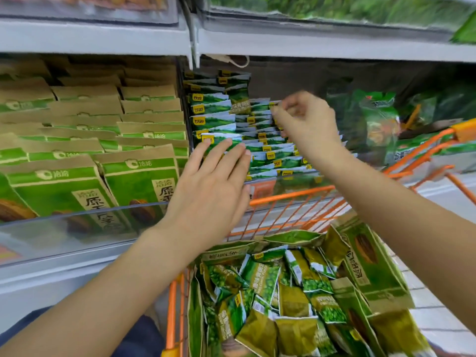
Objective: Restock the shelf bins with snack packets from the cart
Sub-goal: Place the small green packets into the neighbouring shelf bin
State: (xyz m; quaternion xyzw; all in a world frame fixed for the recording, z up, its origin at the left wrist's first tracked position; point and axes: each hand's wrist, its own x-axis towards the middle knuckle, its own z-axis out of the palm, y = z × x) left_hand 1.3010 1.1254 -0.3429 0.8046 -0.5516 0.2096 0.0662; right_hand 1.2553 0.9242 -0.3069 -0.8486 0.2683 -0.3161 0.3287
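We press our left hand [208,186], fingers straight, flat against the green snack packets [219,119] standing in the shelf bin [296,180]. Our right hand [306,124] pinches one packet top with curled fingers. More packets lie in the orange cart [291,197] below.

Hands: two, the left hand [208,186] and the right hand [306,124]
Cart [291,195]: one, orange
Small green snack packets in the shelf bin [260,148]: many, more than twenty, exact number not clear
Loose packets in the cart [262,279]: many, more than ten
Large brown-and-green bags [139,181] on the left shelf: more than ten
Shelf levels [334,45]: two visible
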